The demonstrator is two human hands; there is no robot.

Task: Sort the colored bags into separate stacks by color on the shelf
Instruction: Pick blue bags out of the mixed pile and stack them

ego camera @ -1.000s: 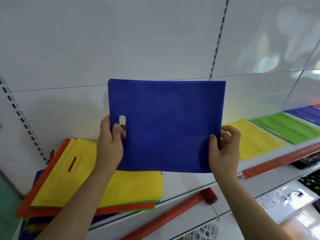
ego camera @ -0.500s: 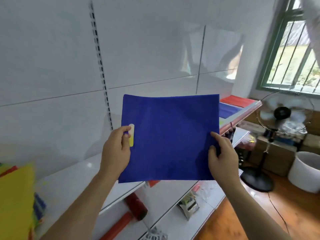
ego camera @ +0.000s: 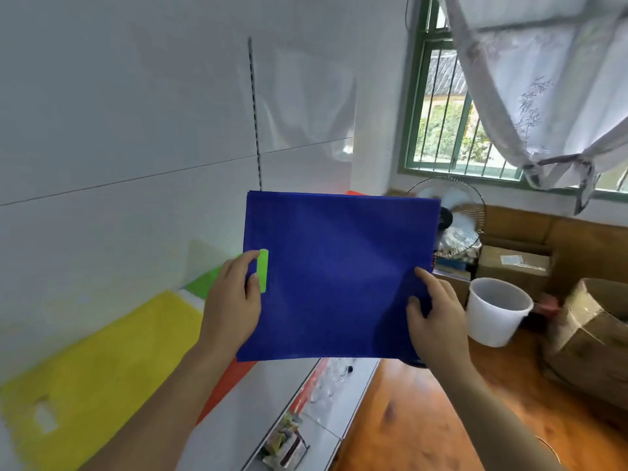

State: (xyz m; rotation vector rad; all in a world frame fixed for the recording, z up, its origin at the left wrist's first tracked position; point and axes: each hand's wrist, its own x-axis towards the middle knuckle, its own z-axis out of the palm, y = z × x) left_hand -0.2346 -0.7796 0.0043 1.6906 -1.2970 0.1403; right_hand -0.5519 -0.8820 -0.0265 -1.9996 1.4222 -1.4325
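A flat blue bag (ego camera: 336, 277) hangs upright in front of me, held by both hands above the shelf. My left hand (ego camera: 234, 304) grips its left edge beside the cut-out handle slot. My right hand (ego camera: 435, 317) pinches its lower right edge. On the white shelf (ego camera: 272, 385) below, a yellow bag stack (ego camera: 102, 362) lies at the lower left. A green bag stack (ego camera: 204, 283) lies just beyond it, showing through the slot. A sliver of a red bag (ego camera: 353, 193) peeks over the blue bag's top edge. The shelf behind the blue bag is hidden.
A red strip (ego camera: 227, 385) runs along the shelf's front edge. Lower shelves hold small goods (ego camera: 285, 447). To the right stand a white bucket (ego camera: 496, 311), cardboard boxes (ego camera: 591, 334), and a fan (ego camera: 452, 219) on a wooden floor, under a window with a curtain (ego camera: 543, 79).
My view has swung right along the shelf, past the mixed pile to the sorted yellow and green stacks. Both hands have kept hold of the blue bag and carried it rightward.
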